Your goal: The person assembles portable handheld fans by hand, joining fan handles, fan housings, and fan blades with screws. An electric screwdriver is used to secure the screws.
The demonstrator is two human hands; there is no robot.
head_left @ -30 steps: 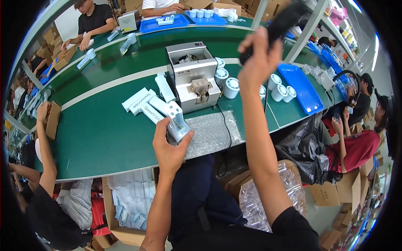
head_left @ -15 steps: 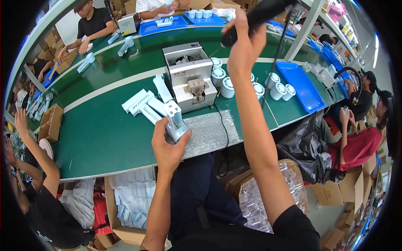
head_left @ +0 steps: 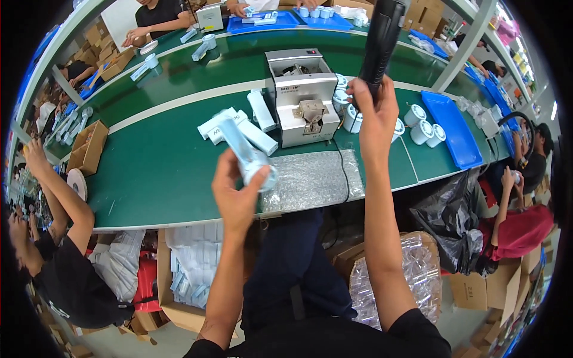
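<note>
Both hands are occupied. Left hand (head_left: 237,194) grips a light-blue part (head_left: 240,146) near its lower, rounded end, thumb on the right side and fingers on the left; the long section slants up and leftward from the grip. Fine detail is blurred. Holding it by one end appears to leave its length unobstructed. Contact with the bubble-wrap sheet (head_left: 313,182) cannot be confirmed. That sheet lies flat between the hands, probably to guard against scratches.

Right hand (head_left: 377,116) is raised, fingers closed about the lower portion of a black tool (head_left: 382,48), held nearly upright. Its working end cannot be made out clearly. The low grip would seem to favour control.

Grey machine (head_left: 298,98) stands beyond and between the hands, presumably positioned for reach from either side. Loose light-blue handles (head_left: 259,110) lie just beyond the left hand, some overlapping. Round white cups (head_left: 421,133) stand upright beyond and to the right of the right hand, near a blue tray (head_left: 452,128); the grouping suggests keeping kinds apart.

Below the table edge, a carton (head_left: 182,315) of bagged pieces sits left of the left forearm, and clear plastic pieces (head_left: 406,262) lie right of the right forearm, apparently to keep stock close.
</note>
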